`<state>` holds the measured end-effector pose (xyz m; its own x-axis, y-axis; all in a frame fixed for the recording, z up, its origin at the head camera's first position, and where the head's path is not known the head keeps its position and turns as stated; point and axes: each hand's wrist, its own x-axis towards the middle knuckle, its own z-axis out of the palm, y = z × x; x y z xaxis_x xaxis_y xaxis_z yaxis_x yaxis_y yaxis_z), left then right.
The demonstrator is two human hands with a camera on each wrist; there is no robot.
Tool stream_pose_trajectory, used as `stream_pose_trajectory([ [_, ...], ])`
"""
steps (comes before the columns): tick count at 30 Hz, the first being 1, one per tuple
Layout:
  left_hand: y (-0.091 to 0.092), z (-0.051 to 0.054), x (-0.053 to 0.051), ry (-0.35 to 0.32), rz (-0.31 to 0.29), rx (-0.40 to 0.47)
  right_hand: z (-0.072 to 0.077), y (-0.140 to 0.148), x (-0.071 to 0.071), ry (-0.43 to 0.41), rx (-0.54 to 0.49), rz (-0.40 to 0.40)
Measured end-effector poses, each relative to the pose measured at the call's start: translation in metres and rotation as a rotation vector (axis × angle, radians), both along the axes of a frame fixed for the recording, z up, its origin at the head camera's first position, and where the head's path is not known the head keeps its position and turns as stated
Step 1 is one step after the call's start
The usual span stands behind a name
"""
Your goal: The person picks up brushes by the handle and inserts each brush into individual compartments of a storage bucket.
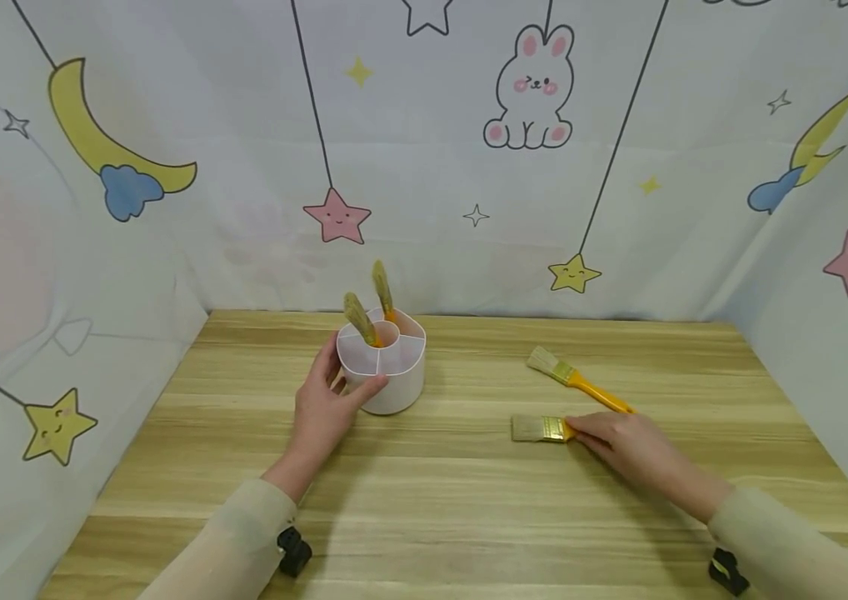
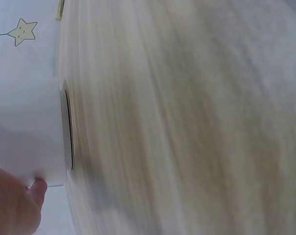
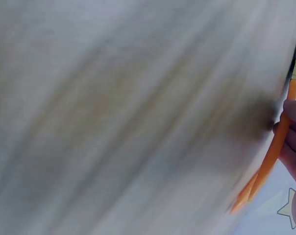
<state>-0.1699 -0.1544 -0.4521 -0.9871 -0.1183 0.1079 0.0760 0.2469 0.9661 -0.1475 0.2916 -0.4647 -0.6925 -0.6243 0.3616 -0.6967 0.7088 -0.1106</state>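
Note:
My left hand grips a white round divided brush holder, thumb at its front and fingers around its left side. Two paintbrushes stand bristles up in the holder: one brush in the central cup, another brush in a rear compartment. On the right, my right hand pinches the orange handle of a flat paintbrush, whose bristles point left. The right wrist view shows that handle between thumb and fingers. Just behind it, another paintbrush lies diagonally on the table.
The wood-grain table extends beneath both hands. A white cloth printed with stars, moons and a rabbit hangs along the back and both sides. Black wrist devices sit at the sleeve cuffs.

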Motion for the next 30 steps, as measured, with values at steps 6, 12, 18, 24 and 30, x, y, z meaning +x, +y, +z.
stream_pose_trajectory([
  [6, 0.002, 0.000, 0.001, 0.004, 0.010, 0.002, 0.015, -0.013, -0.010, -0.061, -0.074, -0.039],
  [12, 0.004, 0.000, 0.002, 0.010, 0.024, 0.000, 0.031, -0.033, -0.024, -0.133, -0.190, -0.059],
  [18, 0.006, 0.001, 0.002, 0.006, 0.033, -0.001, 0.044, -0.055, -0.034, -0.157, -0.250, -0.033],
  [24, 0.007, 0.000, 0.003, 0.015, 0.048, -0.006, 0.056, -0.077, -0.041, -0.219, -0.299, -0.021],
  [30, 0.010, -0.002, 0.004, 0.034, 0.068, 0.010, 0.064, -0.104, -0.047, -0.246, -0.373, -0.044],
])
